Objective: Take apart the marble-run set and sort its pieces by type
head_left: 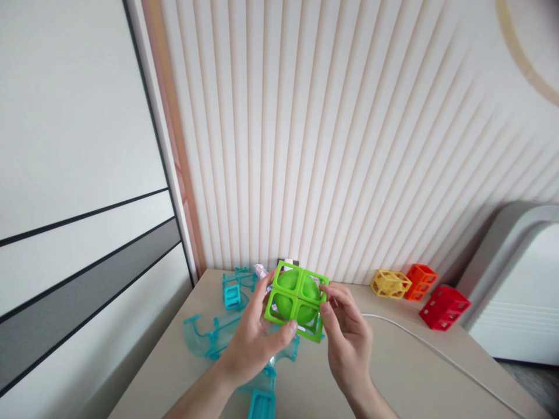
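Note:
A bright green open-frame cube (pixel 296 301) with a green rounded piece inside is held up above the table between both hands. My left hand (pixel 253 337) grips its left and lower side, thumb along the bottom edge. My right hand (pixel 347 337) pinches its right side with the fingertips. Several transparent teal track pieces (pixel 209 340) lie on the table under and left of my hands, partly hidden by them.
A yellow frame cube (pixel 390 284), an orange one (pixel 420 281) and a red block (pixel 444 307) sit at the back right of the beige table (pixel 406 378). A white cable (pixel 437 352) crosses the table. A ribbed wall stands behind; a white appliance (pixel 519 291) is at right.

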Motion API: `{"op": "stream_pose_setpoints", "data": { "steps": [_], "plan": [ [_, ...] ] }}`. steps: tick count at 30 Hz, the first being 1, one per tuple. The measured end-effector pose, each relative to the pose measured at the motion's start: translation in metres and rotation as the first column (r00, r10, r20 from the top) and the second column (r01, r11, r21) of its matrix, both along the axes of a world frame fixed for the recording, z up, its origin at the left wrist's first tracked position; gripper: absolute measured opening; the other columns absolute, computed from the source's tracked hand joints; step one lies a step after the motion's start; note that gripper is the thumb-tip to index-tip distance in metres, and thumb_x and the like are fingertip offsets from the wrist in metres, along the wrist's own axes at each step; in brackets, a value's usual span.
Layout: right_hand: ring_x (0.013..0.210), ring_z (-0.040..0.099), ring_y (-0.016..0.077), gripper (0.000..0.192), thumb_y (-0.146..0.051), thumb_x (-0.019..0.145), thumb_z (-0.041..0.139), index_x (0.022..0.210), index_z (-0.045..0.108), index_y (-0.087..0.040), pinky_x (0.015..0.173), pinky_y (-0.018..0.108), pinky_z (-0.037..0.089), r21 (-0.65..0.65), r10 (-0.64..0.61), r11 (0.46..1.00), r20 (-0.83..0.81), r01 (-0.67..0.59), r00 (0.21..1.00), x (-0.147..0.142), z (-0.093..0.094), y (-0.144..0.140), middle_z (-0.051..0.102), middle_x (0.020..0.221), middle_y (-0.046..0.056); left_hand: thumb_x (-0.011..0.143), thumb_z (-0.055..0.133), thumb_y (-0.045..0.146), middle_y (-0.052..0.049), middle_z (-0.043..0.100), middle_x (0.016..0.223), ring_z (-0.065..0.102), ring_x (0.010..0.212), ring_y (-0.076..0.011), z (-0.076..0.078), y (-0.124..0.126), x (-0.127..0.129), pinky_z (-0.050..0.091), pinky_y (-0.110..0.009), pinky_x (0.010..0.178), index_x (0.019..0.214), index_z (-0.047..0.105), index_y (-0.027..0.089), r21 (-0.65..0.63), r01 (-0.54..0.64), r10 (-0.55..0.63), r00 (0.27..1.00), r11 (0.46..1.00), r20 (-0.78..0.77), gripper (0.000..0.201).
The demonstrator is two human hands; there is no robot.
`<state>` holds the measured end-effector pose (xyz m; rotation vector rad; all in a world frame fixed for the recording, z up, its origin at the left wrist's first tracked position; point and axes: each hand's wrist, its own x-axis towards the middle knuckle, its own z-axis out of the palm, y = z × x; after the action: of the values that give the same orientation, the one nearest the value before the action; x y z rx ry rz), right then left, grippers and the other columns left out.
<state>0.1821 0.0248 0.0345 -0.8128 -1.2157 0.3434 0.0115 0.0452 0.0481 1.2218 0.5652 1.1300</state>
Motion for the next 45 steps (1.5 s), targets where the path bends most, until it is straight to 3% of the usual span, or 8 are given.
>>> {"op": "stream_pose_setpoints", "data": {
  "steps": [6,10,14,20,30,35,41,45],
  "plan": [
    [0.11,0.061,0.0234,0.033,-0.033,0.098,0.064,0.131,0.065,-0.032,0.096,0.04,0.054,-0.053,0.018,0.999,0.084,-0.013,0.996,0.004,-0.006,0.001,0.064,0.123,0.008,0.085,0.079,0.029,-0.012,0.058,0.148,0.058,0.133,-0.0339,0.001,0.0,0.005,0.051,-0.045,0.11,0.151,0.042,0.028,-0.038,-0.037,0.04,0.994,0.999,0.1,0.076],
    [0.133,0.055,0.0289,0.06,-0.043,0.099,0.062,0.154,0.041,-0.035,0.105,0.049,0.052,-0.148,0.222,0.966,0.044,-0.214,0.974,0.0,-0.01,0.004,0.048,0.155,0.012,0.081,0.082,0.03,-0.009,0.051,0.155,0.055,0.137,-0.0322,0.0,0.0,0.009,0.05,-0.04,0.11,0.148,0.045,0.03,-0.059,-0.157,0.164,0.976,0.986,0.144,0.076],
    [0.127,0.063,0.0265,0.06,-0.043,0.102,0.056,0.157,0.035,-0.036,0.094,0.043,0.061,-0.214,0.38,0.894,-0.099,-0.393,0.919,-0.004,-0.007,0.006,0.057,0.147,0.012,0.08,0.083,0.035,-0.01,0.054,0.152,0.058,0.133,-0.0312,0.003,0.001,0.011,0.052,-0.038,0.106,0.142,0.047,0.03,-0.073,-0.204,0.213,0.966,0.976,0.149,0.072],
    [0.129,0.062,0.0264,0.057,-0.039,0.1,0.062,0.154,0.043,-0.037,0.1,0.046,0.058,-0.243,0.449,0.841,-0.186,-0.483,0.874,-0.003,-0.002,0.004,0.058,0.148,0.01,0.084,0.081,0.038,-0.004,0.07,0.127,0.071,0.112,-0.0252,0.001,0.008,0.007,0.059,-0.036,0.089,0.134,0.039,0.034,-0.181,-0.226,0.254,0.955,0.957,0.156,0.065],
    [0.144,0.048,0.0258,0.054,-0.037,0.101,0.06,0.153,0.045,-0.037,0.114,0.048,0.046,-0.235,0.344,0.902,-0.119,-0.363,0.931,-0.009,-0.02,0.006,0.051,0.156,0.006,0.081,0.084,0.034,-0.008,0.076,0.119,0.072,0.11,-0.0281,-0.001,0.012,0.008,0.058,-0.036,0.093,0.122,0.064,0.021,-0.12,-0.11,0.119,0.99,0.987,0.074,0.048],
    [0.137,0.056,0.0291,0.054,-0.043,0.098,0.064,0.149,0.052,-0.031,0.109,0.047,0.052,-0.267,0.243,0.918,-0.206,-0.293,0.948,-0.016,-0.021,0.006,0.06,0.148,0.008,0.08,0.085,0.034,-0.009,0.075,0.122,0.072,0.111,-0.029,-0.007,0.011,0.012,0.059,-0.035,0.092,0.121,0.065,0.02,-0.135,-0.097,0.105,0.993,0.986,0.051,0.048],
    [0.131,0.062,0.0293,0.062,-0.05,0.092,0.071,0.148,0.054,-0.029,0.104,0.041,0.057,-0.326,0.196,0.894,-0.331,-0.306,0.923,-0.02,-0.013,0.005,0.065,0.143,0.008,0.089,0.076,0.039,-0.01,0.064,0.14,0.065,0.124,-0.0287,-0.011,0.01,0.012,0.057,-0.042,0.101,0.147,0.04,0.028,-0.12,-0.077,0.08,0.997,0.99,0.016,0.07],
    [0.122,0.067,0.0275,0.072,-0.049,0.091,0.072,0.154,0.043,-0.031,0.095,0.039,0.061,-0.306,0.181,0.898,-0.399,-0.317,0.899,-0.017,-0.009,0.006,0.066,0.14,0.009,0.086,0.078,0.041,-0.014,0.032,0.165,0.043,0.146,-0.0341,-0.015,0.011,0.005,0.045,-0.052,0.115,0.161,0.006,0.036,0.157,-0.093,0.122,0.974,0.983,-0.191,0.104]
  ]
}}
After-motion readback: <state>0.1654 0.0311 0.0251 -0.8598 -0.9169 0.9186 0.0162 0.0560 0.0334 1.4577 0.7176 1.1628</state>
